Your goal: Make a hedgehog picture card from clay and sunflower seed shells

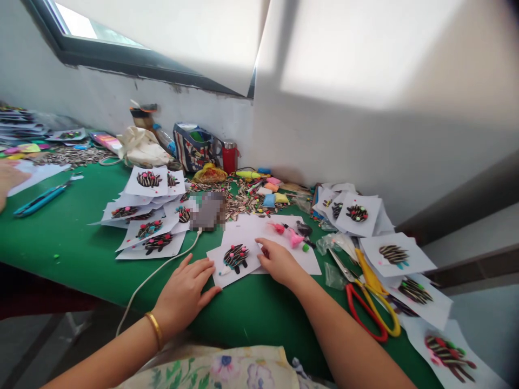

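Observation:
A white card [216, 260] lies on the green table in front of me, with a hedgehog picture [235, 259] of striped seeds, pink dots and dark clay feet. My left hand [187, 289] rests at the card's left edge, fingers stretched out and fairly flat. At the right edge, my right hand [279, 262] has bent fingers closed on the card's side; the fingertips are partly hidden. Under and behind the card is white paper [314, 265], bearing lumps of pink clay [295, 237], black clay [304, 228] and a green ball [305, 248].
Hedgehog cards [152, 246] are piled left, more cards [405, 254] right. Scissors [367, 302] lie beside my right forearm. A blurred grey object [208, 210] has a white cable [158, 270]. Seeds [243, 205], clay packets [269, 200] and a red flask [230, 156] stand behind. Another person's hand [10, 181] shows far left.

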A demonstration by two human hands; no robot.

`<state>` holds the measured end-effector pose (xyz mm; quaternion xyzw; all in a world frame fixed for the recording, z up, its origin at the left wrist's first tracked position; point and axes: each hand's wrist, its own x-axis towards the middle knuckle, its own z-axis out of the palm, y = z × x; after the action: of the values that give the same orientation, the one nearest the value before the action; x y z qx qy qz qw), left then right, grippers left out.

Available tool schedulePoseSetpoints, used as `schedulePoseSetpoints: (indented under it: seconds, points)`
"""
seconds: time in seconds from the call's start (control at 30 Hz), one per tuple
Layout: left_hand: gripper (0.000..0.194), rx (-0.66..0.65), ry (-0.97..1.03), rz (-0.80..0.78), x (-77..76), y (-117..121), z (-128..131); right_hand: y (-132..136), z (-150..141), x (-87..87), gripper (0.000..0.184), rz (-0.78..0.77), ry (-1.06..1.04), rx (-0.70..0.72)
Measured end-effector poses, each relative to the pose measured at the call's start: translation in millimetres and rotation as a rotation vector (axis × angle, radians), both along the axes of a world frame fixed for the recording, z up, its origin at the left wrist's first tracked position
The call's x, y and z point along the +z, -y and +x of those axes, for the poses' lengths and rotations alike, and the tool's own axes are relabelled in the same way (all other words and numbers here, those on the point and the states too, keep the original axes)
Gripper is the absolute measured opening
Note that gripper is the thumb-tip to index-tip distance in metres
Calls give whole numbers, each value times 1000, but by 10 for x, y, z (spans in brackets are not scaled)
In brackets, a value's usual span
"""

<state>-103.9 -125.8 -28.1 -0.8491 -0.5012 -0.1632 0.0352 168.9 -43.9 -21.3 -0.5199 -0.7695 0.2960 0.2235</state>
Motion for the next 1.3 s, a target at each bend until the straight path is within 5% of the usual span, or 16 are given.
schedulePoseSetpoints:
  seconds: [0.17,0.3,0.53,0.6,0.73,0.87,1.07,1.3]
  points:
    - [39,12,70,-63,30,-13,-21,8,-27,-72,56,-42,-147,-3]
    - [33,46,216,-166,108,-42,-33,-43,-61,-105,50,-233,-432,-78]
    - [47,258,866,-219,205,-270,52,-138,-4,-10,45,-263,-802,-178]
    - [56,302,1148,-377,258,-343,122,-138,25,13,46,-245,-833,-186]
    - [49,208,1511,-931,397,-401,294,-127,46,42,46,-229,-851,-179]
    - [39,219,1726,-1142,447,-395,430,-118,32,76,45,-245,-844,-179]
    - [36,289,1955,-1175,388,-418,456,-102,39,95,54,-263,-864,-198]
    - [27,307,2198,-805,531,-882,1,-81,56,90,53,-236,-857,-149]
